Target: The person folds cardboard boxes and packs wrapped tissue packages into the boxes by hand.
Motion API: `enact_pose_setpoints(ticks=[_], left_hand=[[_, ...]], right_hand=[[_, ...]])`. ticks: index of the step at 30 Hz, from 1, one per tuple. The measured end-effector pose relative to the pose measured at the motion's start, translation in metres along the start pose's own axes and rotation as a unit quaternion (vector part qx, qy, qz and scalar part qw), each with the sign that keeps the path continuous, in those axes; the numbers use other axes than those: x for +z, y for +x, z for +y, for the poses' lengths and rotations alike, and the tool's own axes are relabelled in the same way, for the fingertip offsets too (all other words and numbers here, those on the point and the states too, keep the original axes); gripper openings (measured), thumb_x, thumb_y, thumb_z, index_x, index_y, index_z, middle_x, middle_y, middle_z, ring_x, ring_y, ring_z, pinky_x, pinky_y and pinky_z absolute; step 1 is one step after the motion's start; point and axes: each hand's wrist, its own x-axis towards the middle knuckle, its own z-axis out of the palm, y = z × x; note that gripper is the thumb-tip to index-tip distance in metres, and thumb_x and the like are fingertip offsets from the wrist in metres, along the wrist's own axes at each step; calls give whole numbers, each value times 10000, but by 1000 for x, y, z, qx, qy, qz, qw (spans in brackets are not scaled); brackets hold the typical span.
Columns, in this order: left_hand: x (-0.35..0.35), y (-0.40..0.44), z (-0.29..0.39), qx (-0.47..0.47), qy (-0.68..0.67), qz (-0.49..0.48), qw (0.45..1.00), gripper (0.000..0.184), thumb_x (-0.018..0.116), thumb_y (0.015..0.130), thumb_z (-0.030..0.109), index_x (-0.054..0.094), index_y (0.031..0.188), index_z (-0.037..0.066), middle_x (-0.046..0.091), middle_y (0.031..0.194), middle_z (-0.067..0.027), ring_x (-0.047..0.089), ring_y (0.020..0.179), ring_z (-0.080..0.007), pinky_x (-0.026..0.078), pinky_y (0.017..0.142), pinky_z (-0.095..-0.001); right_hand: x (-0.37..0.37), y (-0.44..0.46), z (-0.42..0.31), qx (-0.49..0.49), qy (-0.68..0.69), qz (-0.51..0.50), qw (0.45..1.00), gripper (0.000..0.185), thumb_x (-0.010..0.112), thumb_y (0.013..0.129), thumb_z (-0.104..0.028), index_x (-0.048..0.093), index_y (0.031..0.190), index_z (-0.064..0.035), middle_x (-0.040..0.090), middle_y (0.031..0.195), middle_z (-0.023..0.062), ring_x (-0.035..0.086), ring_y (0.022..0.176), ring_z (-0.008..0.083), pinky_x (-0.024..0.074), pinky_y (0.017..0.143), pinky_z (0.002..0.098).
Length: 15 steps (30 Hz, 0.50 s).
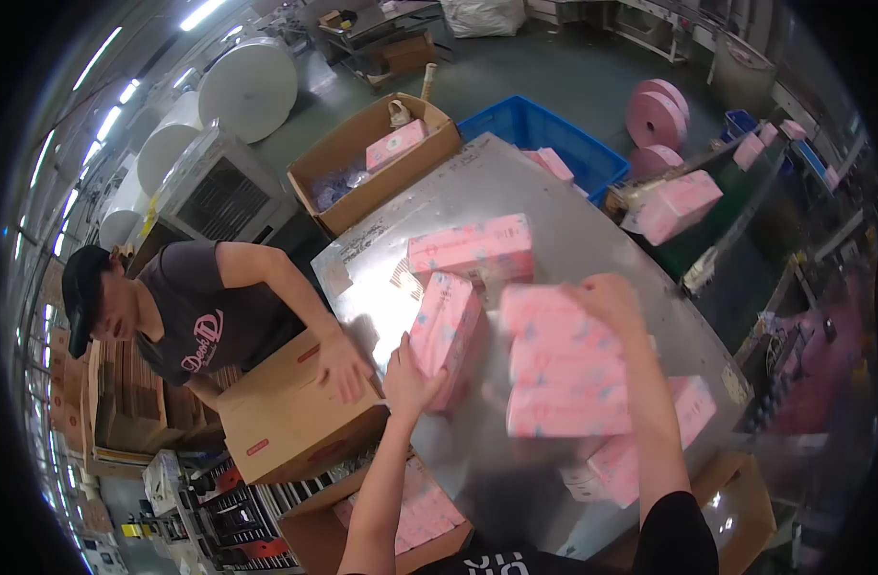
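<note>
My left hand [412, 385] grips the near end of a pink tissue pack [449, 321], thumb on one side and fingers on the other. My right hand [612, 299] is curled over the far right end of a row of pink tissue packs [564, 359] lying side by side. The hand and this row are smeared by motion, and some fingertips are hidden. Another pink pack [473, 247] lies across the metal table [372, 273], just beyond the left-hand pack. More packs [693, 407] lie under and beside my right forearm.
At left, a co-worker's hand [343, 369] rests on a closed carton [295, 412]. An open carton [439, 551] with pink packs stands near me. Past the far edge are another carton [319, 216] and a blue crate [592, 158]. A conveyor [722, 225] runs along the right.
</note>
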Motion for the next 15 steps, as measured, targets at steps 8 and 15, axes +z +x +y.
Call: enact_pose_setpoints(ticks=[8,15], left_hand=[[-62,-54,25,81,1,-267,960,1020,731,645,409,269,1523,173,523,1223,-204,558,1106,-386,496,898,-464],[-95,-158,24,55,-15,-359,932,1010,715,718,516,249,1536,149,531,1248,-236,600,1053,-395,529,837,-459]], right_hand=[[27,-139,-25,-276,-35,117,954,532,684,826,-331,581,1276,-68,545,1363,124,430,1319,345,246,1151,492],[38,-345,79,208,286,165,921,1127,853,672,-246,148,1502,45,377,1427,313,394,1323,441,359,1083,453]])
